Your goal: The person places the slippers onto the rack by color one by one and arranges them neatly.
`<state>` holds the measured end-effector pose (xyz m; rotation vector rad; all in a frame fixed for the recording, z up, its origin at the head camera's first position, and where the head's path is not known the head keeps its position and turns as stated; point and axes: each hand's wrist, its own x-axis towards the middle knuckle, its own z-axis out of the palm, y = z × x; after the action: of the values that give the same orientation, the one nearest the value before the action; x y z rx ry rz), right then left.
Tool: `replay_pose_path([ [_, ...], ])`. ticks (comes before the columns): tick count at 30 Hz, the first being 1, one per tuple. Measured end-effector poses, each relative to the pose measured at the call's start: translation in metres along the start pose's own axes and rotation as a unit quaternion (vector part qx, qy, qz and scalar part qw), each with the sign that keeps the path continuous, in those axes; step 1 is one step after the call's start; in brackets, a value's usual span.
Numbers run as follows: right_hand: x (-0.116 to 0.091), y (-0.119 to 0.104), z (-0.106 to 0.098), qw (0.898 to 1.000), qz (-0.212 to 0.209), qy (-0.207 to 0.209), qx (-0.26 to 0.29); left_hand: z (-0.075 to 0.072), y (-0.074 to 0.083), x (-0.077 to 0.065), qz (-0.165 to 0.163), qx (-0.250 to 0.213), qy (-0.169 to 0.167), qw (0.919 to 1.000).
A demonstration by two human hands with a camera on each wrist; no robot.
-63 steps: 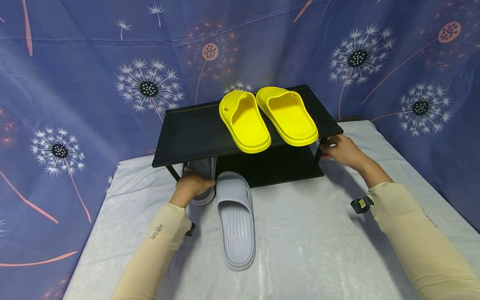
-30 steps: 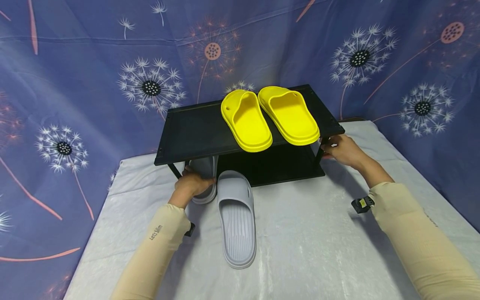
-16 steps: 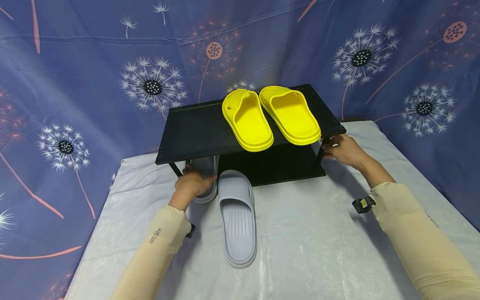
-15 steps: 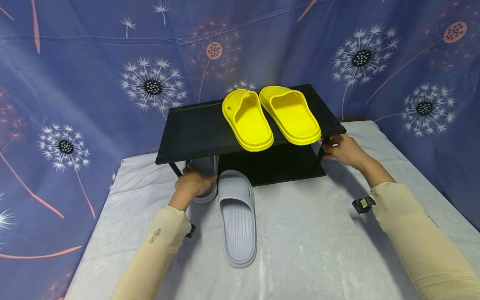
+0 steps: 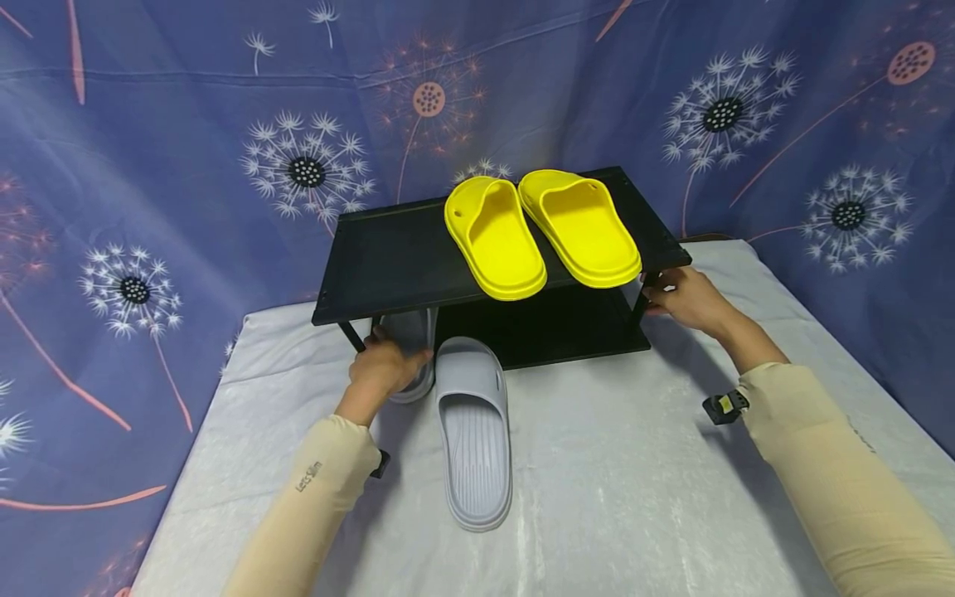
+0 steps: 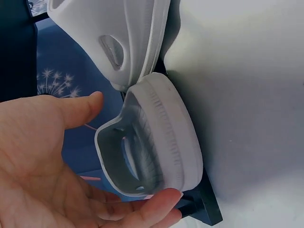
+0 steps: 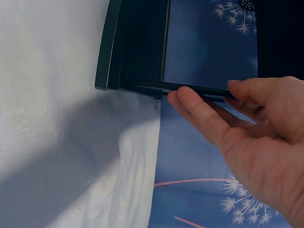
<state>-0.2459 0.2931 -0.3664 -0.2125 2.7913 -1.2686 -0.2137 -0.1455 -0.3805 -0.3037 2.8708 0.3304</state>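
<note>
A grey slide slipper [image 5: 409,327] sits at the left end of the lower shelf of a black two-tier shoe rack [image 5: 388,253]. My left hand [image 5: 380,369] reaches over it. In the left wrist view its thumb sticks out apart from the slipper [image 6: 175,137], and its loosely bent fingers lie along the slipper's side. My right hand [image 5: 690,303] pinches a thin black upright [image 7: 142,84] at the rack's right end between thumb and fingers. The second grey slipper [image 5: 476,448] has its toe at the lower shelf's front edge and its heel on the cloth.
Two yellow slippers [image 5: 500,249] stand side by side on the right half of the top shelf, heels over its front edge. A pale cloth [image 5: 597,464] covers the table. A blue dandelion-print curtain [image 5: 224,50] hangs right behind the rack.
</note>
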Motion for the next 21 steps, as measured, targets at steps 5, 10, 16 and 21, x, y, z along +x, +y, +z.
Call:
replay_pose_path([
  [5, 0.0, 0.0, 0.0, 1.0, 0.001, -0.001, -0.001, 0.0, 0.0, -0.003, 0.003, -0.001, 0.009, 1.0],
  [10, 0.001, -0.002, -0.001, 1.0, -0.001, -0.001, -0.005, -0.002, 0.001, -0.011, 0.008, -0.008, 0.014, 0.9998],
  [16, 0.002, 0.0, -0.001, 1.0, -0.005, 0.001, -0.005, -0.005, 0.004, -0.022, 0.015, -0.004, 0.021, 0.9997],
  [21, 0.002, 0.0, -0.001, 1.0, -0.006, 0.0, 0.001, -0.007, 0.007, -0.034, 0.037, -0.008, 0.025, 0.999],
])
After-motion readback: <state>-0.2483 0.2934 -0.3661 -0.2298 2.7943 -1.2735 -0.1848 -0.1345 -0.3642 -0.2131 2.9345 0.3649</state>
